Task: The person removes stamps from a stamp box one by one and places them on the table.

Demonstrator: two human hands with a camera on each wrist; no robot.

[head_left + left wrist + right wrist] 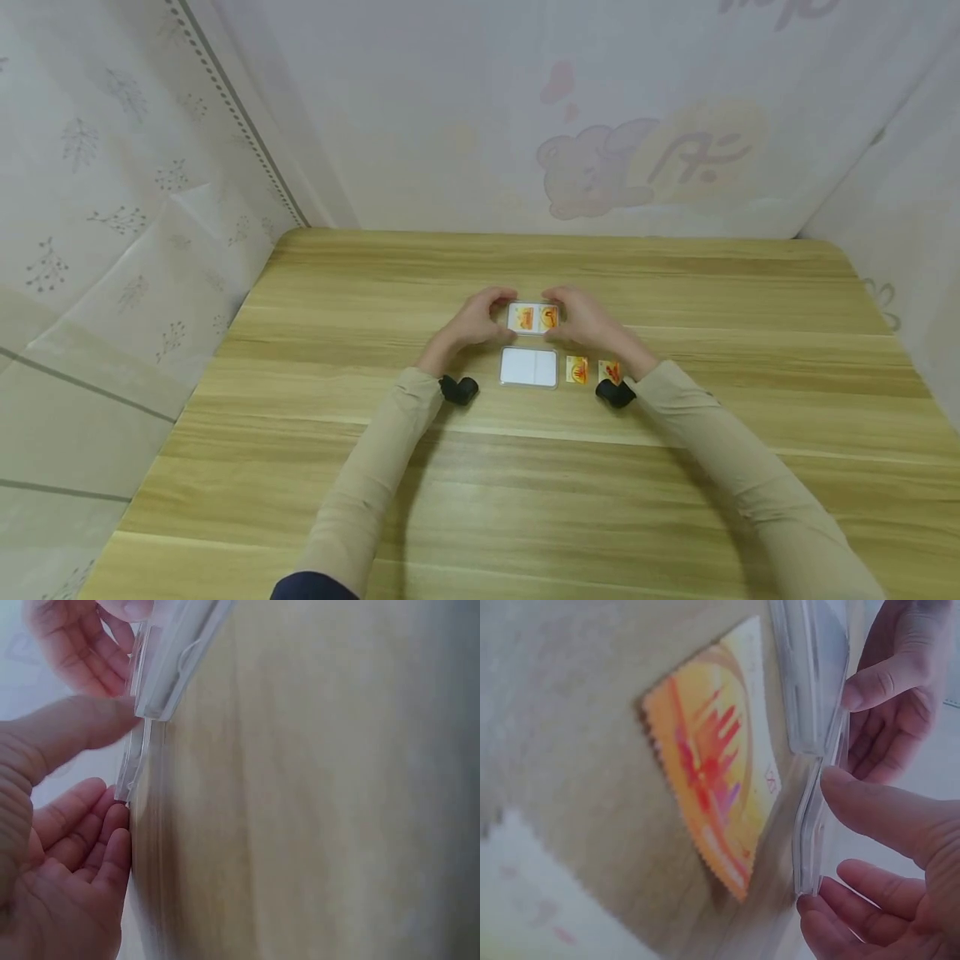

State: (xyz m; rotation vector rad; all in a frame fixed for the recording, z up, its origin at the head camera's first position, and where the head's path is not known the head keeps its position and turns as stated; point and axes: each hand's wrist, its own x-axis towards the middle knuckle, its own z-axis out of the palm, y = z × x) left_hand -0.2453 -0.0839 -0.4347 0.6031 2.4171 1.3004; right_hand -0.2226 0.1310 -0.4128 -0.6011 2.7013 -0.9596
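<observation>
Both hands are clamped on one thing: L hand (477, 322) & R hand (587, 319) grip opp. short ends of a flat, rectangular clear plastic case w/ white backing (534, 320), thumbs at near corners, index fingers at far ones. Hands are apart, case btwn them, around mid-tabletop on the yellow-brown wood-grain table (525, 492). Inside, side by side: two small orange-and-yellow printed stamps (523, 318). Just nearer the person lies a second clear plastic case w/ white panels (517, 367) — apart from the first. To its right, flat on the wood, a small yellow-and-orange stamp (577, 369), then a yellow stamp w/ red print (608, 367), partly hidden by the black R wrist camera (617, 394); R wrist view shows serrated stamp edges. Beige sleeves (378, 462) on both arms. Behind: pale wall covering w/ faint pink bear print (588, 175).
</observation>
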